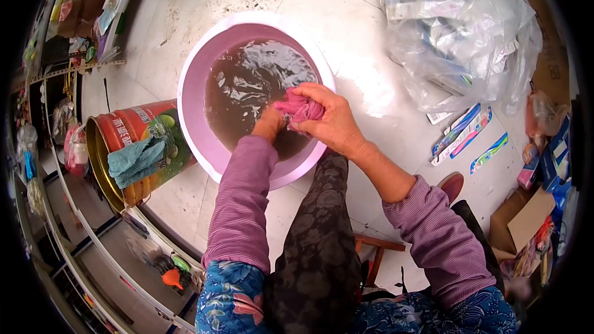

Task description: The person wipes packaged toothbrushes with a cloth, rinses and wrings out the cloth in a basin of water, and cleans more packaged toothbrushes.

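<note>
A bunched pink cloth [301, 107] is gripped between my two hands over a pink plastic basin [197, 111]. Murky brown water [238, 80] fills the basin's lower part, with ripples and glints on its surface. My right hand [334, 117] wraps round the cloth from the right, thumb below and fingers above. From the left, my left hand [270, 125] reaches to the cloth's lower left side; its fingers are partly hidden by the cloth and turned away from me, but they close on it.
Left of the basin a red and green metal tin [133, 120] lies tilted, a teal cloth [137, 159] draped over it. A clear plastic bag [461, 37] of packages sits at upper right, near several packaged toothbrushes [461, 133]. Shelves [80, 222] line the left; a cardboard box [523, 219] stands right.
</note>
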`<state>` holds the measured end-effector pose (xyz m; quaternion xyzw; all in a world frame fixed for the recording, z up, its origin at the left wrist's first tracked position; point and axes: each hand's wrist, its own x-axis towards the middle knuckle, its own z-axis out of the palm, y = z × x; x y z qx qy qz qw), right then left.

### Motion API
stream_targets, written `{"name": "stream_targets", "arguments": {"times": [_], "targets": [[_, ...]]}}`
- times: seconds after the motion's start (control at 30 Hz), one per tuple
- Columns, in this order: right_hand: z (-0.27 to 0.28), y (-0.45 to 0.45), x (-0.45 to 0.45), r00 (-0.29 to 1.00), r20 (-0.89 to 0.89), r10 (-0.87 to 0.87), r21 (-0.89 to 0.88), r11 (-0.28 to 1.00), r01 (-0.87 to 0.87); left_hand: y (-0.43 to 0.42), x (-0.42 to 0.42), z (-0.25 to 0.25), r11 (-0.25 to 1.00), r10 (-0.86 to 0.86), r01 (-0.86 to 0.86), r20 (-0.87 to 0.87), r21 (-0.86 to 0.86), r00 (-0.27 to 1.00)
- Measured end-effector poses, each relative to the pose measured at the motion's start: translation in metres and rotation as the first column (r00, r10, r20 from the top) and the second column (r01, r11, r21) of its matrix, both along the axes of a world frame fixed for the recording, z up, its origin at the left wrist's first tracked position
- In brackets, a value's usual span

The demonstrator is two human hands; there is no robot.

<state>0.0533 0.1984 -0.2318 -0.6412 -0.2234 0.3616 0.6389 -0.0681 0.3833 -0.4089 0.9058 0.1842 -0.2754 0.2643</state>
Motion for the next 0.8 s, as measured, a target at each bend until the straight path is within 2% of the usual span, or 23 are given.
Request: {"name": "stream_targets", "arguments": {"times": [0.07, 0.13, 0.2, 0.23, 0.27, 0.3, 0.33, 0.4, 0.47, 0.53, 0.57, 0.63, 0.67, 0.7, 0.73, 0.77, 0.8], "targets": [[-0.002, -0.001, 0.0, 0.998, 0.061, 0.006, 0.017, 1.0, -0.007, -0.001, -0.015, 0.002, 0.994, -0.103, 0.104, -0.067, 0.017, 0.992], [-0.002, -0.001, 0.0, 0.998, 0.065, 0.018, 0.008, 1.0, -0.019, 0.001, -0.03, 0.013, 0.983, -0.168, 0.181, -0.209, 0.044, 0.963], [-0.002, -0.001, -0.001, 0.997, 0.068, 0.028, -0.001, 1.0, -0.028, 0.002, -0.034, 0.038, 0.969, -0.197, 0.24, -0.391, 0.061, 0.899], [-0.004, -0.001, -0.002, 0.994, 0.107, 0.029, -0.004, 1.0, -0.029, 0.005, -0.037, 0.05, 0.952, -0.212, 0.299, -0.56, 0.067, 0.801], [-0.006, -0.002, -0.003, 0.989, 0.143, 0.03, -0.007, 1.0, -0.029, 0.017, -0.057, 0.026, 0.952, -0.213, 0.299, -0.56, 0.066, 0.801], [-0.006, -0.001, -0.004, 0.989, 0.142, 0.03, -0.008, 1.0, -0.029, 0.034, -0.089, -0.021, 0.936, -0.198, 0.307, -0.466, 0.17, 0.862], [-0.006, -0.001, -0.005, 0.991, 0.132, 0.03, -0.01, 1.0, -0.029, 0.035, -0.092, -0.022, 0.956, -0.136, 0.234, -0.434, 0.179, 0.891], [-0.006, -0.002, -0.008, 0.993, 0.115, 0.034, -0.011, 0.999, -0.033, 0.029, -0.096, -0.029, 0.989, 0.132, -0.108, -0.277, 0.1, 0.952], [-0.006, -0.001, -0.008, 0.993, 0.113, 0.043, -0.036, 0.999, -0.039, 0.02, -0.099, -0.04, 0.881, 0.442, -0.453, -0.103, -0.133, 0.891], [-0.006, 0.001, -0.009, 0.989, 0.151, 0.006, -0.02, 1.0, -0.003, 0.008, -0.103, -0.058, 0.643, 0.699, -0.642, -0.022, -0.418, 0.714], [-0.006, 0.002, -0.011, 0.983, 0.182, -0.027, -0.006, 1.0, 0.029, 0.003, -0.103, -0.054, 0.663, 0.699, -0.634, 0.025, -0.398, 0.715], [-0.007, 0.003, -0.012, 0.974, 0.222, -0.044, -0.011, 0.999, 0.047, -0.018, -0.097, -0.077, 0.382, 0.92, -0.784, 0.116, -0.49, 0.375], [-0.006, 0.003, -0.012, 0.963, 0.263, -0.057, -0.016, 0.998, 0.064, -0.017, -0.083, -0.034, 0.575, 0.809, -0.753, 0.084, -0.321, 0.582], [-0.006, 0.002, -0.01, 0.963, 0.264, -0.059, -0.017, 0.998, 0.066, -0.017, -0.068, 0.013, 0.763, 0.64, -0.631, 0.031, -0.14, 0.768], [-0.006, 0.002, -0.01, 0.969, 0.238, -0.074, 0.004, 0.997, 0.075, -0.016, -0.052, 0.061, 0.895, 0.446, -0.446, -0.034, 0.005, 0.894], [-0.005, 0.002, -0.01, 0.974, 0.21, -0.088, 0.025, 0.996, 0.085, -0.019, -0.044, 0.09, 0.634, 0.739, -0.732, -0.083, -0.249, 0.668], [-0.005, 0.002, -0.011, 0.975, 0.205, -0.089, 0.025, 0.996, 0.085, -0.017, -0.043, 0.105, 0.634, 0.739, -0.733, -0.086, -0.245, 0.668]]}}
